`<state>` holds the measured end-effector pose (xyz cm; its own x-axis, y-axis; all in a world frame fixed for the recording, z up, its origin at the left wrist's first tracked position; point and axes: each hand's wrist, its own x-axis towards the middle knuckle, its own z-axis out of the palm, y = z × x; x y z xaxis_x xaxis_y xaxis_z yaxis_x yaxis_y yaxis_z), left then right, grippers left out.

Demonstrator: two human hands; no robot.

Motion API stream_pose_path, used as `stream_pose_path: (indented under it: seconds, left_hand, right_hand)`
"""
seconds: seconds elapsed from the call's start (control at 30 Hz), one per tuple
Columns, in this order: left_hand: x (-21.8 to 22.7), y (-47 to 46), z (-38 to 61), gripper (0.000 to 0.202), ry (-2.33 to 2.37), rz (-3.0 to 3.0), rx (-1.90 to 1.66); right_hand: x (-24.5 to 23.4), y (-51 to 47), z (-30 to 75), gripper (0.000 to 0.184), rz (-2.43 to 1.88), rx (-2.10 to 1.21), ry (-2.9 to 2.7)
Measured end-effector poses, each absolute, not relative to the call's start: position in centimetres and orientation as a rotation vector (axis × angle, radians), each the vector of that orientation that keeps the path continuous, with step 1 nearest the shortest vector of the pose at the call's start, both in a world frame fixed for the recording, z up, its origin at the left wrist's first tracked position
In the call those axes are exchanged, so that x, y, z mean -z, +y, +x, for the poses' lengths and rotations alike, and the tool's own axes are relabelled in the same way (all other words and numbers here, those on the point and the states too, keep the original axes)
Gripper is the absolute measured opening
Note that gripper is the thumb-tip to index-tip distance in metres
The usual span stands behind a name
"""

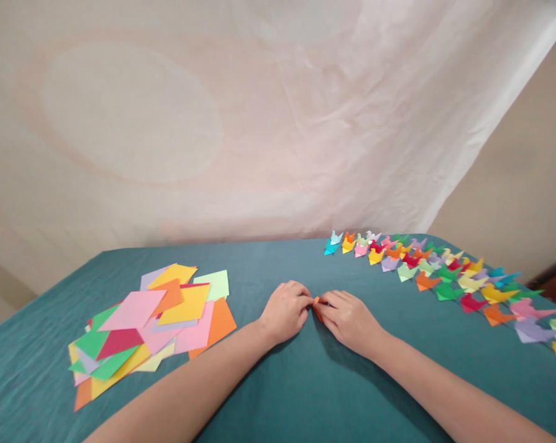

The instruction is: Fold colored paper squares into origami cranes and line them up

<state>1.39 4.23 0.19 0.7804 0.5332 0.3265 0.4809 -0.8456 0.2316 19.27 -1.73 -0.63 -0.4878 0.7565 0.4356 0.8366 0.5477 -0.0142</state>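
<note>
My left hand [284, 309] and my right hand [349, 319] rest close together on the teal cloth [278, 381] at the middle of the table. Both have their fingers curled and pinched on a small piece of orange paper [316, 303] held between them. Only a sliver of that paper shows; the rest is hidden by the fingers. A loose pile of coloured paper squares [151, 323] lies to the left of my left hand. Rows of small folded paper figures [444, 271] in many colours stand to the right and behind my right hand.
A pale creased sheet [241, 123] hangs behind the table as a backdrop. A beige wall [522, 191] shows at the right. The folded figures run along the table's right edge toward the near corner.
</note>
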Motion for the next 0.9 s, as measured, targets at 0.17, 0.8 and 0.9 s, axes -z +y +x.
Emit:
stream_pose_path:
  seconds: [0.17,0.8,0.9]
  left_hand:
    - [0.0,4.5,1.1,0.037,0.767,2.834,-0.541]
    - [0.6,5.0,1.0,0.038,0.743,2.842,-0.555]
    - [0.6,5.0,1.0,0.038,0.745,2.843,-0.552]
  right_hand:
    - [0.3,-2.0,19.3,0.021,-1.326,0.173,-2.425]
    - [0.6,-1.2,21.3,0.041,-1.184,-0.237,-2.396]
    - [0.7,-1.1,21.2,0.04,-1.19,-0.205,-2.404]
